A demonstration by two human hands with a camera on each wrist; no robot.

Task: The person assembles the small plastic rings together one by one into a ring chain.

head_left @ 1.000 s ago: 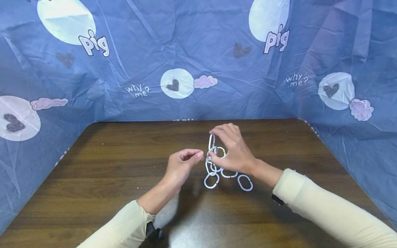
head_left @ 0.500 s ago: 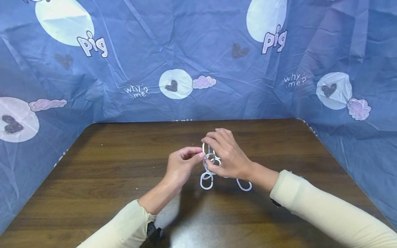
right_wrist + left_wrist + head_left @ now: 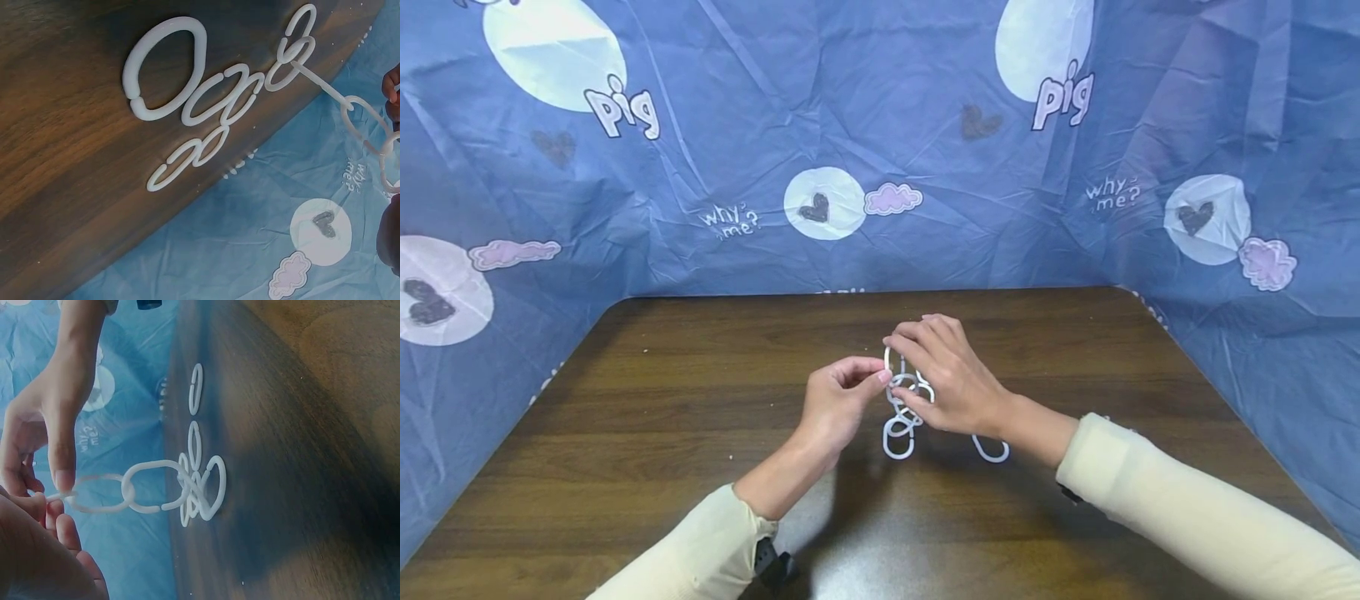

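Note:
White plastic chain links (image 3: 898, 457) hang and lie at the middle of the table. My left hand (image 3: 837, 404) pinches the upper link (image 3: 887, 358) between thumb and fingertips. On the other side, my right hand (image 3: 953, 379) has its fingertips at the top of that link and its thumb lower down. In the left wrist view, joined links (image 3: 153, 464) run from the fingertips to the tabletop, and the right thumb touches the upper one. The right wrist view shows a slanting link (image 3: 322, 84) joining the raised part to the links on the table. The right palm hides some links in the head view.
A separate link (image 3: 989, 459) lies beneath the right wrist. Several more links (image 3: 212, 97) lie on the wood in the right wrist view. The brown table (image 3: 700, 433) backs onto a blue printed cloth (image 3: 880, 108).
My right hand has come left and slightly down with the upper link, which now meets the left fingertips. The hanging links shifted left. The left hand has hardly moved.

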